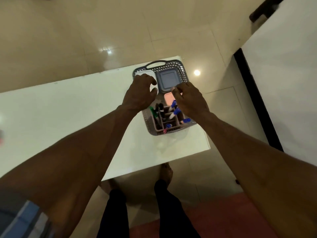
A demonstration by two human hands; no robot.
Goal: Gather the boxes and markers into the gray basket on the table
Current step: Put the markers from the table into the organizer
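Observation:
The gray perforated basket [181, 73] stands on the white table [68, 109] near its right end. Inside it lie a white box [145, 73], a blue-gray box [169, 79] and a pink box [168, 98]. A brown divided holder [171, 125] at the basket's near end carries several markers, among them blue-capped ones [176, 111] and a green one [154, 113]. My left hand [139, 92] hovers over the white box with fingers curled and apart. My right hand [188, 98] is over the pink box, fingers bent; whether it grips anything is hidden.
A small pinkish object [1, 138] lies blurred at the table's far left edge. A white panel with a dark border [283, 74] stands to the right. My legs and bare feet are under the table's near edge, on a tiled floor beside a red mat [223, 220].

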